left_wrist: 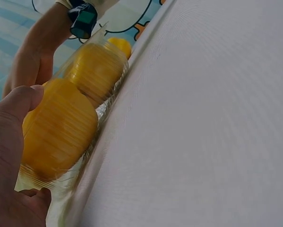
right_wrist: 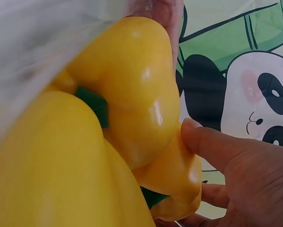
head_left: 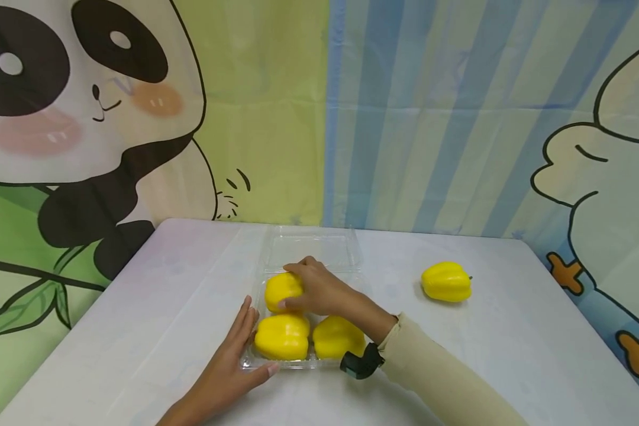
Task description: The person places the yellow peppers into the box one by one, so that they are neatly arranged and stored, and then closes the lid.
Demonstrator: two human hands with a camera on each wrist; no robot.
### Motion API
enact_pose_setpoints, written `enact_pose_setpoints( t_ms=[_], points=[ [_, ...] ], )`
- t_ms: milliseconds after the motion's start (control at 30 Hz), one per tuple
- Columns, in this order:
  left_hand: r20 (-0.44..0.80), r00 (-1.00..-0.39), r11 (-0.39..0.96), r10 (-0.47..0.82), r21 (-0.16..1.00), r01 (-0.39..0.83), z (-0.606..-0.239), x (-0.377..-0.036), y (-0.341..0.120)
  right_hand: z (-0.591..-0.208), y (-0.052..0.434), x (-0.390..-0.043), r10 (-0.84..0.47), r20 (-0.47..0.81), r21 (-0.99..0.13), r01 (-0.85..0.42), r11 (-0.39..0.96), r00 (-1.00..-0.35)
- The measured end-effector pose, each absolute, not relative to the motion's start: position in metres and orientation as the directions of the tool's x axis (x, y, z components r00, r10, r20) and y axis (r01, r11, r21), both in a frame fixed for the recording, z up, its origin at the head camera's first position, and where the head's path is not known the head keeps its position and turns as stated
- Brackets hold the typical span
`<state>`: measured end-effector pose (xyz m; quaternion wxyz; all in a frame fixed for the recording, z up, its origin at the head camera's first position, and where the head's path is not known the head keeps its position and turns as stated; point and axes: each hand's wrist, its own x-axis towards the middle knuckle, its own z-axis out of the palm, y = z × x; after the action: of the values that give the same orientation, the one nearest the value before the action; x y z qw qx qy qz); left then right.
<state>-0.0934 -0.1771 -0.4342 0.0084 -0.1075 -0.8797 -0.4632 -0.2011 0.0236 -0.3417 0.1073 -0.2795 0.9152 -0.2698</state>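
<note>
Right hand (head_left: 319, 290) grips back pepper (head_left: 282, 290) in clear tray (head_left: 319, 245); left hand (head_left: 234, 361) flat vs tray edge, fingers straight.

Four yellow peppers (head_left: 446, 282), one clear tray (head_left: 313, 245).

Light is bright, soft and even. The loose pepper (head_left: 446, 282) casts only a faint shadow on the table (head_left: 138, 331). The head view is sharp. The left-wrist view is streaked and blurred across the tray (left_wrist: 108, 101). The right-wrist view shows small glints on the peppers (right_wrist: 132, 90), its nearest part out of focus.
</note>
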Motion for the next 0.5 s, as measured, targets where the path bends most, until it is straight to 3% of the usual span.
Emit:
enact_pose_setpoints(
  t_ms=[500],
  points=[
    [0.120,-0.976,0.560,0.179,0.803,0.202,-0.435,-0.095,-0.177,-0.340,0.037,-0.207,-0.580,-0.051,-0.616,-0.431,0.659,-0.813]
  ],
)
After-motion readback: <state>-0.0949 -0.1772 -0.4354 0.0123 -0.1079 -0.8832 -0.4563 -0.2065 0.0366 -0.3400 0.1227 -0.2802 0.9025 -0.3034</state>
